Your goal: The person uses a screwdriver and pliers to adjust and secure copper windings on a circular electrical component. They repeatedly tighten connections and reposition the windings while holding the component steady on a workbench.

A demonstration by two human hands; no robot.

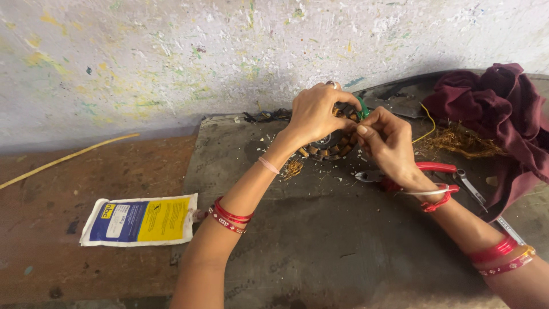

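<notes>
1. Paint-flecked plaster wall (171, 57) stands behind a dark mat (320, 240) spread over a brown floor (46, 229); the mat keeps scraps together under the hands.
2. Left hand (314, 114) curls over a round wound stator (331, 146), tipped up off the mat, its fingers (343, 103) closed on the upper rim, apparently to steady it at a working angle.
3. Right hand (389, 143) meets it from the other side, its fingers (366, 129) pinched on a green wire (362, 109) at the stator's top edge, right between both sets of fingers.
4. Red-handled pliers (423, 171) lie on the mat just under the right wrist, near enough to pick up without shifting.
5. Small copper scraps (293, 167) sit below the left wrist; a larger tangle of copper wire (457, 140) lies to the right of the right fingers, beside a maroon cloth (503, 114).
6. Well to the left of the left fingers, off the mat, lies a flat blue-and-yellow pouch (140, 219), and farther still a yellow cord (68, 157) runs along the floor.
7. Red bangles (231, 216) ring both forearms.
</notes>
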